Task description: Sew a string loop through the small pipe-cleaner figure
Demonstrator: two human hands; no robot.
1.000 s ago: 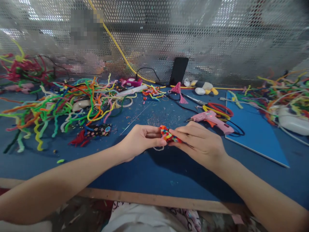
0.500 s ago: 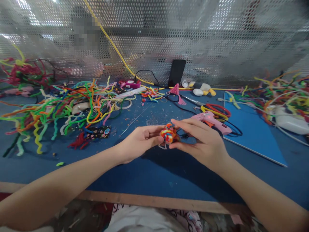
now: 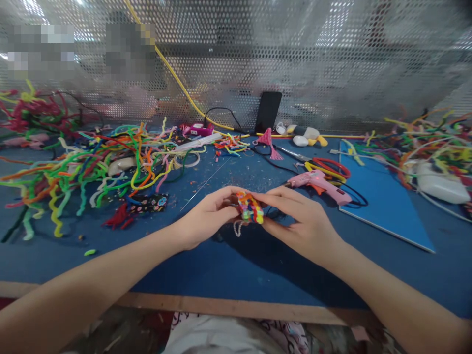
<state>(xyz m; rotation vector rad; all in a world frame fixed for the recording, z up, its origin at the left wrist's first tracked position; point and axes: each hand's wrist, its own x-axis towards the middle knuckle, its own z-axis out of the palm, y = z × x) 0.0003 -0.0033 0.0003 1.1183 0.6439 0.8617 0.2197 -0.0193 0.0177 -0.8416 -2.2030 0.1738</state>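
Between my hands, above the blue tabletop (image 3: 236, 280), is a small craft piece of coloured pipe cleaners (image 3: 250, 208) in red, orange, yellow and teal. My left hand (image 3: 210, 214) pinches its left side between thumb and fingers. On the other side, the fingertips and thumb of my right hand (image 3: 306, 216) close on its right edge. A pale beaded loop (image 3: 238, 228) dangles below the piece. Past my right hand lies a pink glue gun (image 3: 320, 185), beside scissors (image 3: 328, 168) with red and yellow handles.
A tangle of pipe cleaners (image 3: 110, 157) spreads over the left; another heap (image 3: 435, 142) lies at right by a white computer mouse (image 3: 440, 183). A blue board (image 3: 383, 206) lies right. A phone (image 3: 268, 112) leans on the perforated metal screen (image 3: 236, 54). A pink tassel (image 3: 271, 143) lies before it.
The craft piece has been turned in my hands, showing a different, more open side. Its beaded loop now hangs more plainly to the left. Both hands have shifted slightly left.
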